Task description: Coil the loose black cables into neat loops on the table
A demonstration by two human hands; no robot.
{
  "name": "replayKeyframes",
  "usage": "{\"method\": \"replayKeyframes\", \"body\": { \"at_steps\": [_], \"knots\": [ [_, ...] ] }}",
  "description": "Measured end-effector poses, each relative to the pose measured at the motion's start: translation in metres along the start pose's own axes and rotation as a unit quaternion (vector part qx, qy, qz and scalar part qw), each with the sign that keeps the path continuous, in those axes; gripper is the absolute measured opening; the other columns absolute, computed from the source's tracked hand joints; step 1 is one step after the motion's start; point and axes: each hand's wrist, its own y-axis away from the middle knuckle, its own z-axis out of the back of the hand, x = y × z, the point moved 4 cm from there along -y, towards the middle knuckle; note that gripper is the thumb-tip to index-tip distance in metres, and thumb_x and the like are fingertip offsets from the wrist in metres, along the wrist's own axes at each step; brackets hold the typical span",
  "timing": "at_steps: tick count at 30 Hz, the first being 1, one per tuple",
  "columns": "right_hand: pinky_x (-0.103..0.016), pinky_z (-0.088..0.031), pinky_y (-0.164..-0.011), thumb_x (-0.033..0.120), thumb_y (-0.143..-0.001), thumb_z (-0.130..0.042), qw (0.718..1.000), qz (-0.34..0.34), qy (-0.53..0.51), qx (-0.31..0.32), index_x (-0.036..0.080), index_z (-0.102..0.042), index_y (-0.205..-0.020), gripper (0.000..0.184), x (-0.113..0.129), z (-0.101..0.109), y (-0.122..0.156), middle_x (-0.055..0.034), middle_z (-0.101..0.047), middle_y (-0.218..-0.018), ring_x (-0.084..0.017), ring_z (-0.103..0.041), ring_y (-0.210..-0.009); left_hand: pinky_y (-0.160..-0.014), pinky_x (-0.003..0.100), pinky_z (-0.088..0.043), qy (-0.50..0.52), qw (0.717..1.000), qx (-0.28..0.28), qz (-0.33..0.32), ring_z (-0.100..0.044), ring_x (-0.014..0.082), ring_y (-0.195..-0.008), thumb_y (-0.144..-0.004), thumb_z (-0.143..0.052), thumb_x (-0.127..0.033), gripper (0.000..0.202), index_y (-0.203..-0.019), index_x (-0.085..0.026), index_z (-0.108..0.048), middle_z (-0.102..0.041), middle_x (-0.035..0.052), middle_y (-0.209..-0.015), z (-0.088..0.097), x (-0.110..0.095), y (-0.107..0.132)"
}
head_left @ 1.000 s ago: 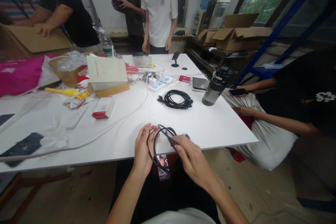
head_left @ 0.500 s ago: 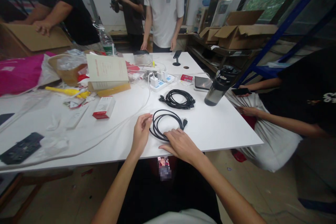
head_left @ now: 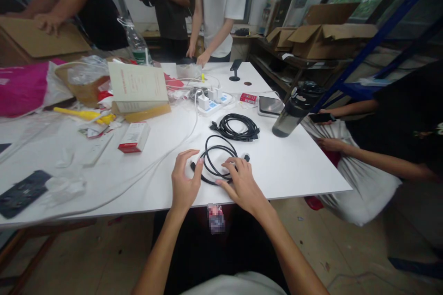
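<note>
Both hands are working at the near edge of the white rectangular table [head_left: 294, 166], and between them is lying the loosely coiled thin black cable [head_left: 218, 159], flat on the tabletop. The left hand [head_left: 184, 180] is sitting at the coil's left rim, fingers lightly curled and open, thumb and forefinger touching the cable's end plug there. The right hand [head_left: 240, 183] is resting on the coil's near-right side, fingers spread and pressing the loops down, the other plug poking out just past its fingertips. So the coil is lying directly ahead of both hands, its longer span running left to right across them, with the right hand covering more of it. Just beyond, apart from this coil, a second, thicker bundle of black cable [head_left: 237, 127] is lying, then the white power strip with plugged-in chargers [head_left: 211, 103], and off to the right the dark translucent water bottle [head_left: 292, 113]
</note>
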Motion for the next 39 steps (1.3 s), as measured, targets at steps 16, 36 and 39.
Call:
{"method": "replayKeyframes", "body": {
  "at_steps": [16, 36, 39],
  "knots": [
    [-0.052, -0.041, -0.113, 0.056, -0.107, -0.059, 0.994, 0.014, 0.105, -0.027, 0.016, -0.066, -0.133, 0.048, -0.142, 0.024, -0.109, -0.0194, -0.065, -0.14, -0.035, -0.056, -0.133, -0.105, 0.05, -0.05, -0.032, 0.982, 0.184, 0.03, -0.073, 0.0269, -0.096, -0.104, -0.066, -0.038, 0.021, -0.089, -0.027, -0.074, -0.08, 0.0042, -0.091, -0.024, 0.01, 0.004],
    [-0.031, -0.047, -0.078, 0.063, -0.114, -0.038, 0.963, -0.083, -0.104, -0.235, 0.02, -0.064, -0.091, 0.056, -0.149, 0.052, -0.099, -0.0033, -0.071, -0.084, -0.015, -0.063, -0.077, -0.096, 0.042, -0.052, 0.048, 0.976, 0.179, 0.116, -0.071, 0.0255, -0.095, -0.103, -0.069, -0.043, 0.026, -0.085, -0.026, -0.078, -0.078, 0.0047, -0.092, -0.019, 0.007, -0.002],
    [-0.027, -0.044, -0.06, 0.069, -0.111, -0.043, 0.909, -0.09, -0.191, -0.358, 0.022, -0.051, -0.08, 0.057, -0.14, 0.074, -0.1, 0.0036, -0.055, -0.066, -0.011, -0.053, -0.058, -0.094, 0.042, -0.052, 0.048, 0.976, 0.18, 0.115, -0.071, 0.0255, -0.095, -0.103, -0.069, -0.044, 0.028, -0.085, -0.025, -0.078, -0.078, 0.0052, -0.092, -0.018, 0.007, -0.002]
  ]
}}
